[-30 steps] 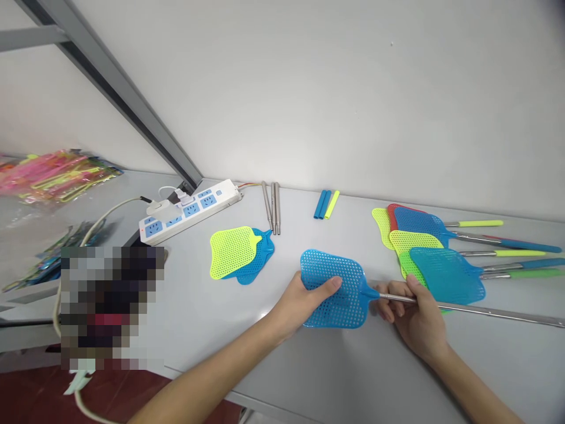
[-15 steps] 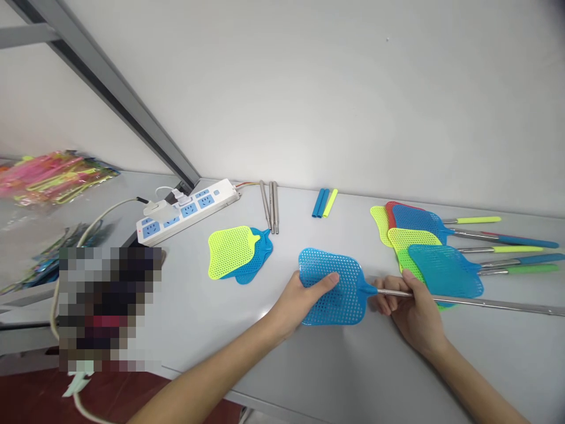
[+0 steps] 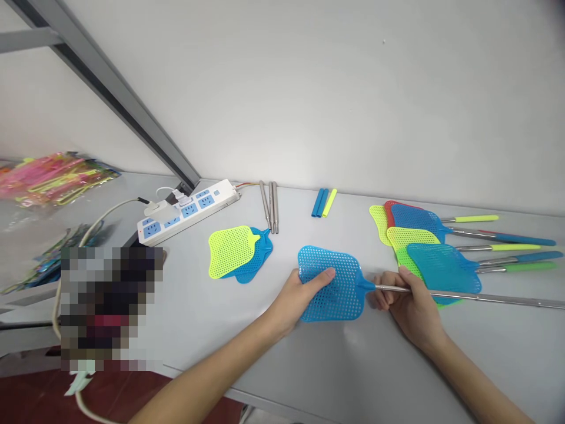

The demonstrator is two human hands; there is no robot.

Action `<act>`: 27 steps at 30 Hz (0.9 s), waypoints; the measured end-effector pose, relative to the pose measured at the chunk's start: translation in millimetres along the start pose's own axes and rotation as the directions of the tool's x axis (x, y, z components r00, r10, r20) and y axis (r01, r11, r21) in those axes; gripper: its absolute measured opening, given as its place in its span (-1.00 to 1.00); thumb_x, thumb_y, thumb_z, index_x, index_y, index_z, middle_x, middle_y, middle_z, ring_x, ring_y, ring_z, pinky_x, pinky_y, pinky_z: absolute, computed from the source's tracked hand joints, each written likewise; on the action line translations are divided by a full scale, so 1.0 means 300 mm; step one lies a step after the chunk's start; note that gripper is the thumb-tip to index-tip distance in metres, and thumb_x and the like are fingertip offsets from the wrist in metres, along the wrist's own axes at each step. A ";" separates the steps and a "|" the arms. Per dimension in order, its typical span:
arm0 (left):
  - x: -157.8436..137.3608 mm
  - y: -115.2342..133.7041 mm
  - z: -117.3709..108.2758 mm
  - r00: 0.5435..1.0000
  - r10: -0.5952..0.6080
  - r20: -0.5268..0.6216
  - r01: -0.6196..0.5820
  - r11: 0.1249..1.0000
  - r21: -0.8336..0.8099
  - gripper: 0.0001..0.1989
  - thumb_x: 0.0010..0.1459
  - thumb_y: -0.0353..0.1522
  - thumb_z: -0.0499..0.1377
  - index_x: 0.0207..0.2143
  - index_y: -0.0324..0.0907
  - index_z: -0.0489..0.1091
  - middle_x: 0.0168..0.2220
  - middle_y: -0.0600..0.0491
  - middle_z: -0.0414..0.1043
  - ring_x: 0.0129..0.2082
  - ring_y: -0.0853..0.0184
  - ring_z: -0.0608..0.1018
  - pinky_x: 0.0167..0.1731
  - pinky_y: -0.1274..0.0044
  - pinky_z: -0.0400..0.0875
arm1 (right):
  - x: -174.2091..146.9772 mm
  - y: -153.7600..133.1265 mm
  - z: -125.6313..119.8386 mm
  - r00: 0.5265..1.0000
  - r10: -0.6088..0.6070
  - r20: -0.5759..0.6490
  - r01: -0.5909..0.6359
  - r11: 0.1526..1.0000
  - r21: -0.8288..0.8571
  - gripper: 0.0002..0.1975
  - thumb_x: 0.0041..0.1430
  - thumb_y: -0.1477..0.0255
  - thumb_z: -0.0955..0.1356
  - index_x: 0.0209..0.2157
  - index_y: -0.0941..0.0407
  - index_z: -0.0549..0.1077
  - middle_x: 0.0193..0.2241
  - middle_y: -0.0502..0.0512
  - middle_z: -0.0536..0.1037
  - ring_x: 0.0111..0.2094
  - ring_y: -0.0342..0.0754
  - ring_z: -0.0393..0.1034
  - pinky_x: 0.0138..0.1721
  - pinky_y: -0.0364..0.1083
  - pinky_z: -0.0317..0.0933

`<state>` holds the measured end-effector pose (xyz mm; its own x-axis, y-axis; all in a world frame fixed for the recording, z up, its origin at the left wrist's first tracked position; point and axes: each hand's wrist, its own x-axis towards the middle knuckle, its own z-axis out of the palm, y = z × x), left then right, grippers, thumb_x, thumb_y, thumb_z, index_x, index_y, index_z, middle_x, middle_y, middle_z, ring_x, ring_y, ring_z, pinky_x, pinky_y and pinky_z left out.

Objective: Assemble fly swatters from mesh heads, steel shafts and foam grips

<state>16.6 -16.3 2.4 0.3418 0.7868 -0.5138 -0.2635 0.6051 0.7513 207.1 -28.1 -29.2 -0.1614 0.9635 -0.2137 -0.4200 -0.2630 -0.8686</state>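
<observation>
A blue fly swatter [image 3: 344, 288] lies across both hands, its perforated head to the left and its metal rod running out of view on the right. My left hand [image 3: 295, 297] is closed on the head, thumb on top and fingers hidden beneath. Around the thin end of the rod, near the blue neck, my right hand [image 3: 410, 303] is closed. Just beyond my right hand lies a pile of assembled swatters [image 3: 445, 271] in several colours. Behind my left hand, a yellow swatter head [image 3: 232, 252] overlaps blue swatter heads [image 3: 253, 271] on the table.
Metal telescopic rods [image 3: 272, 209] lie near the wall, beside a white power strip [image 3: 189, 212] with plugs and a cable. Blue sleeves [image 3: 320, 203] and a yellow sleeve [image 3: 329, 203] rest at the back. Bagged colourful items [image 3: 57, 179] sit at far left, near a pixelated patch.
Almost nothing differs; both hands keep their hold on the swatter. The view has shifted very slightly.
</observation>
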 end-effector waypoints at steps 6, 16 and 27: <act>0.000 -0.001 -0.001 1.000 -0.005 -0.010 0.005 1.000 -0.011 -0.66 -0.05 -0.22 0.20 -0.24 -0.24 0.41 -0.24 -0.08 0.48 -0.28 0.22 0.52 -0.21 0.39 0.38 | -0.003 -0.007 -0.001 1.000 0.025 0.002 -0.025 1.000 0.015 -0.50 0.16 0.26 0.07 -0.76 0.11 0.28 -0.77 0.04 0.23 -0.65 -0.10 0.10 -0.53 -0.08 -0.04; 0.001 0.002 -0.005 0.998 -0.045 -0.042 0.044 0.999 -0.023 -0.61 -0.09 -0.20 0.22 -0.23 -0.26 0.40 -0.21 -0.11 0.46 -0.22 0.20 0.49 -0.16 0.39 0.35 | 0.003 -0.006 -0.005 1.000 0.031 -0.006 -0.031 0.999 0.031 -0.53 0.15 0.25 0.09 -0.75 0.11 0.27 -0.76 0.02 0.21 -0.65 -0.11 0.10 -0.53 -0.08 -0.02; 0.000 0.010 -0.001 1.000 -0.013 -0.010 0.013 1.000 0.022 -0.66 -0.02 -0.19 0.17 -0.26 -0.24 0.41 -0.23 -0.07 0.47 -0.24 0.23 0.50 -0.13 0.40 0.33 | 0.002 -0.017 -0.005 0.997 0.075 -0.016 -0.073 0.994 0.082 -0.54 0.16 0.30 0.09 -0.74 0.11 0.28 -0.76 0.02 0.21 -0.66 -0.11 0.10 -0.54 -0.08 -0.01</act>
<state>15.4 -14.5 4.6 0.3363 0.7802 -0.5275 -0.2394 0.6125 0.7533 210.5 -26.0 -25.6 -0.1778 0.9418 -0.2851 -0.4792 -0.3360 -0.8108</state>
